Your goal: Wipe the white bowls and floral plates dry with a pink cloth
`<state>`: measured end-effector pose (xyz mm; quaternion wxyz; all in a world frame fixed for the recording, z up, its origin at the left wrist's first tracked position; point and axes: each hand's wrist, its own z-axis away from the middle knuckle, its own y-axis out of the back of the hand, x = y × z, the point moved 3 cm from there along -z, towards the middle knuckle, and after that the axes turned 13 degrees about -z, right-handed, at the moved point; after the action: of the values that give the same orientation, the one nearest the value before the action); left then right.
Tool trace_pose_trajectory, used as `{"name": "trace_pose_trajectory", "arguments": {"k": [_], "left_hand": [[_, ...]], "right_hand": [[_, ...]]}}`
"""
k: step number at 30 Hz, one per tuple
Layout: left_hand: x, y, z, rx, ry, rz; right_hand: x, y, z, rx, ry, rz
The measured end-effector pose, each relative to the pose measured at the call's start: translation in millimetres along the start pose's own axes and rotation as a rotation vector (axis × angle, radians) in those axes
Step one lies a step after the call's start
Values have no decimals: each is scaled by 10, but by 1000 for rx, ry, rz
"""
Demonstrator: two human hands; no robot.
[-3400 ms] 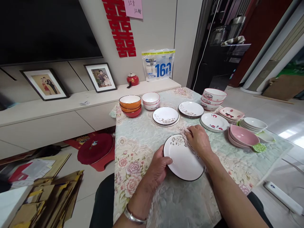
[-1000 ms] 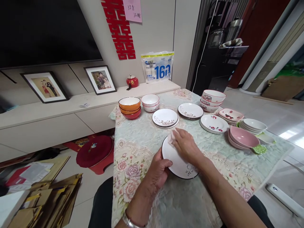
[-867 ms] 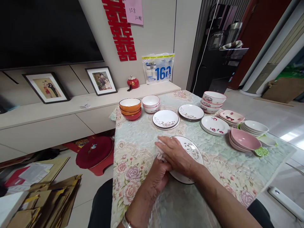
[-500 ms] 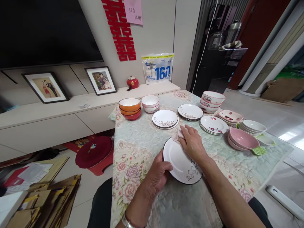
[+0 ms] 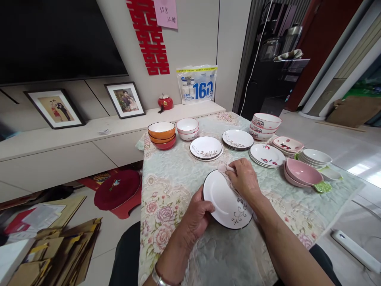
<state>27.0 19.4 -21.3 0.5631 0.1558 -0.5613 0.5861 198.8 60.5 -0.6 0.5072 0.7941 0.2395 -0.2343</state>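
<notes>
A white plate (image 5: 226,204) with a dark rim and a floral vine pattern is held tilted above the cloth-covered table. My left hand (image 5: 196,212) grips its left edge, thumb on top and fingers underneath. My right hand (image 5: 244,178) pinches a pale cloth or tissue (image 5: 225,171) against the plate's upper right rim. Just beyond lie a stack of matching floral plates (image 5: 206,147), a second dark-rimmed stack (image 5: 237,139) and a stack of red-flowered plates (image 5: 267,155).
Orange and red bowls (image 5: 162,135) and white bowls (image 5: 187,129) stand at the far left. Tall white bowls (image 5: 265,126), pink leaf-shaped dishes (image 5: 303,173) and small white bowls (image 5: 316,157) occupy the right side. A red stool (image 5: 118,189) and flattened cardboard (image 5: 59,254) are on the floor.
My right hand has shifted slightly along the plate's upper right rim with the cloth, its fingers now more curled. The left hand keeps the plate in nearly the same place.
</notes>
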Motion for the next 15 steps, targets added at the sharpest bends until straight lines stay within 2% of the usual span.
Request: {"name": "trace_pose_trajectory", "arguments": {"k": [2, 7, 9, 11, 15], "left_hand": [[-10, 11, -8, 4, 3, 7], [-30, 55, -38, 10, -26, 32], [-24, 59, -42, 11, -32, 46], [-13, 55, -38, 22, -21, 53], [9, 38, -14, 30, -6, 42]], "right_hand": [[-43, -21, 26, -88, -34, 6], [-448, -239, 206, -401, 175, -323], [-487, -268, 227, -486, 208, -399], [-401, -237, 186, -481, 177, -372], [-113, -81, 58, -256, -1, -100]]}}
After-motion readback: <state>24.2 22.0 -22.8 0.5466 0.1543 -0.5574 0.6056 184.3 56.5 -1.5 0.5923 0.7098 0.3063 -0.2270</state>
